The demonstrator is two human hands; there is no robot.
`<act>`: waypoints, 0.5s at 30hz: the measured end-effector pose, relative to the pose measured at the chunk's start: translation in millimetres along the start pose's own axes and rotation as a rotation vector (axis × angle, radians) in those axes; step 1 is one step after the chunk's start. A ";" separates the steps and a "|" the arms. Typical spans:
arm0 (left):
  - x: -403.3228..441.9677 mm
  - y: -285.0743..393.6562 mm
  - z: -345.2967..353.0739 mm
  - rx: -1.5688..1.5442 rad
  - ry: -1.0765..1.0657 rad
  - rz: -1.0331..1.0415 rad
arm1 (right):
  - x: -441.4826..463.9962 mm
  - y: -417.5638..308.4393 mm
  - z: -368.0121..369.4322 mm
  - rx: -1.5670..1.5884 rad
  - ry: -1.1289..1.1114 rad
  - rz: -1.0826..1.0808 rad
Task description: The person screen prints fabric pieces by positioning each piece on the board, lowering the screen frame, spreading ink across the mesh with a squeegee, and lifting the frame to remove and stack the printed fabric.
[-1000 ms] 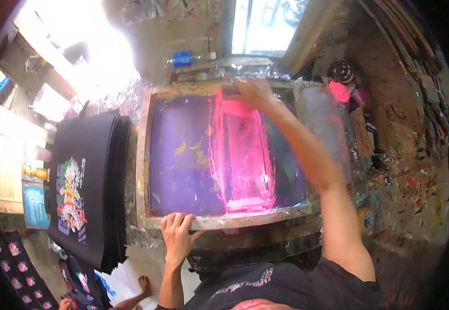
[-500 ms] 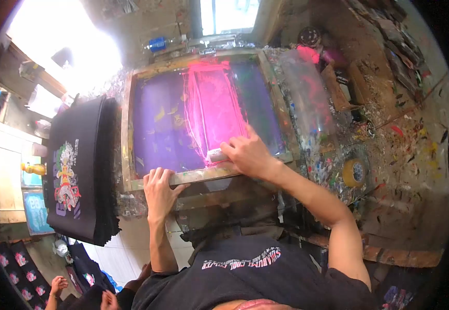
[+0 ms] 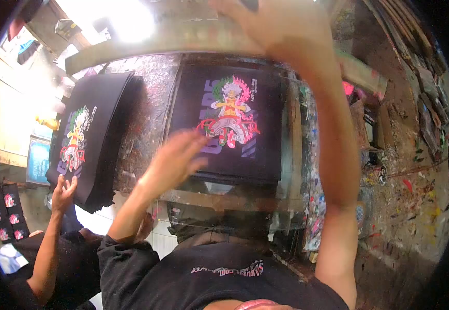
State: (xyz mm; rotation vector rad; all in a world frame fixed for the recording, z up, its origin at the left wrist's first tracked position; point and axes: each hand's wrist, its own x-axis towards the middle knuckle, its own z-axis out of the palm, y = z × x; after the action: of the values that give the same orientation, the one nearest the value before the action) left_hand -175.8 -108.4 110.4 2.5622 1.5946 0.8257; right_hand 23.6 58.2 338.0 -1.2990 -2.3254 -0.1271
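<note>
Cloth (image 3: pixel 227 116): purple "R5" readable, now uncovered
Screen (image 3: pixel 157 45): lifted, far
Left hand (image 3: pixel 171 155): my fingers loosely spread
Right hand (image 3: pixel 281 28): I can't tell

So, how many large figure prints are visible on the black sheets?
2: one print on the middle sheet, another print on the left stack; more may be hidden inside.

Left arm (image 3: pixel 131 212) angled forward, left hand (image 3: pixel 168 157) palm-down, fingers (image 3: pixel 187 140) extended; right arm (image 3: pixel 338 181) stretched farther ahead, right hand (image 3: pixel 273 26) blurred, partly cut off at the view's top
</note>
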 end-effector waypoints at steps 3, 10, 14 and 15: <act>-50.4 -23.7 80.2 -0.074 -0.382 -0.088 | 49.2 25.9 -13.2 0.119 -0.052 -0.094; -94.5 -18.2 36.6 0.342 0.069 -0.282 | 98.3 57.7 1.4 0.462 0.156 -0.593; -108.9 -22.1 -11.6 -0.196 0.336 -0.853 | 94.6 17.5 -20.0 0.063 -0.026 0.119; -108.5 -22.3 -11.0 -0.208 0.387 -0.883 | 139.3 69.8 10.5 -0.029 0.039 -0.181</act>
State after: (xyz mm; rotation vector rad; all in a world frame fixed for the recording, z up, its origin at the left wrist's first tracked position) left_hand -236.2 -191.4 67.4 1.3434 2.2732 1.2757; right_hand 16.0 208.4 380.3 -1.0874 -2.4120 -0.2430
